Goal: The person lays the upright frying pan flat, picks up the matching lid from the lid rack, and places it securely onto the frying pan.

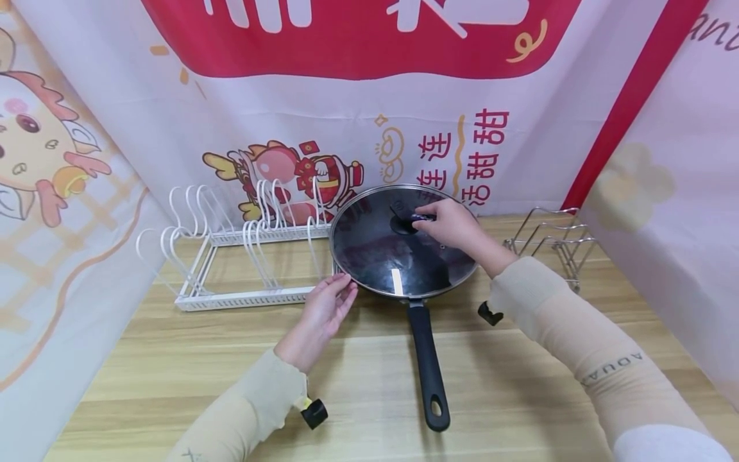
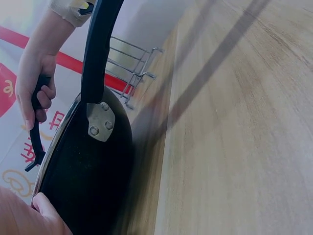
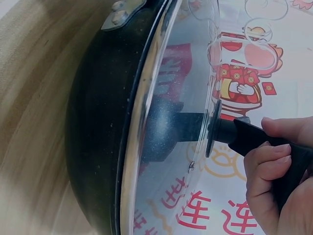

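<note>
A dark frying pan (image 2: 93,161) with a long black handle (image 1: 427,366) stands on the wooden table, its handle toward me. A glass lid (image 1: 369,237) with a metal rim sits on top of it. My right hand (image 1: 450,224) grips the black lid knob (image 3: 249,139), fingers curled round its angled grip. At the near left edge my left hand (image 1: 326,308) holds the pan's rim, the edge between thumb and fingers. Part of that hand (image 2: 29,215) shows low in the left wrist view; its other fingers are hidden there.
Left of the pan stands a white wire rack (image 1: 248,298) with several upright loops, close to the pan's edge. A small metal wire rack (image 1: 554,240) stands at the back right. Printed cloth (image 1: 323,102) hangs behind and at both sides of the wooden table (image 1: 358,398).
</note>
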A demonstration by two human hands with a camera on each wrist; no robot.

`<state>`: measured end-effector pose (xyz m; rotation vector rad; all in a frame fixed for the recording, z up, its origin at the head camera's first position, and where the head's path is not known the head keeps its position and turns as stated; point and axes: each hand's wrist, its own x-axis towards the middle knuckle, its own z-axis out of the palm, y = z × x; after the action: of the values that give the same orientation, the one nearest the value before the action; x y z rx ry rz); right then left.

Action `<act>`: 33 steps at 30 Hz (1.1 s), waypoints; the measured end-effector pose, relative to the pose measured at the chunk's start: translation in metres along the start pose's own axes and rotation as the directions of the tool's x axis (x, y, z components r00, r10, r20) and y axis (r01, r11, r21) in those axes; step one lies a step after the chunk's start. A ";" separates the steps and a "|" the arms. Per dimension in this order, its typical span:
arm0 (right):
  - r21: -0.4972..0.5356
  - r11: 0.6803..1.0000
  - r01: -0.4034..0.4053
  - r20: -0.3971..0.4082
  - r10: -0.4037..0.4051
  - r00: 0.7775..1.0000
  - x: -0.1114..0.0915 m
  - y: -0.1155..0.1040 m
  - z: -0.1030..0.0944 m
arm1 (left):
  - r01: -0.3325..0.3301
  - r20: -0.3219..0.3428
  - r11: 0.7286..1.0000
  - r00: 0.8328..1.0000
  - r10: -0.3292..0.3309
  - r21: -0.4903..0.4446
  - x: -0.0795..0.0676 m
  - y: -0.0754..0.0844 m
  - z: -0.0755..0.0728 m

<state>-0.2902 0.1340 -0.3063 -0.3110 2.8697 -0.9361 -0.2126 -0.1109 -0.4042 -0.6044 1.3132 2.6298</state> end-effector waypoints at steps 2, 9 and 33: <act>-0.003 1.000 0.001 -0.005 -0.001 1.000 0.000 0.000 0.000 | -0.001 0.002 1.000 1.000 0.001 0.008 0.001 0.000 0.001; -0.004 1.000 0.000 -0.018 0.000 1.000 -0.001 -0.001 0.000 | 0.004 0.001 1.000 1.000 -0.004 0.006 0.001 0.002 0.001; 0.029 1.000 0.013 0.013 -0.013 1.000 -0.002 0.003 -0.003 | 0.017 0.024 1.000 1.000 -0.018 0.016 0.000 0.002 0.002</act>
<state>-0.2895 0.1385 -0.3057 -0.3321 2.8426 -0.9725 -0.2135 -0.1110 -0.4016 -0.5768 1.3143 2.6020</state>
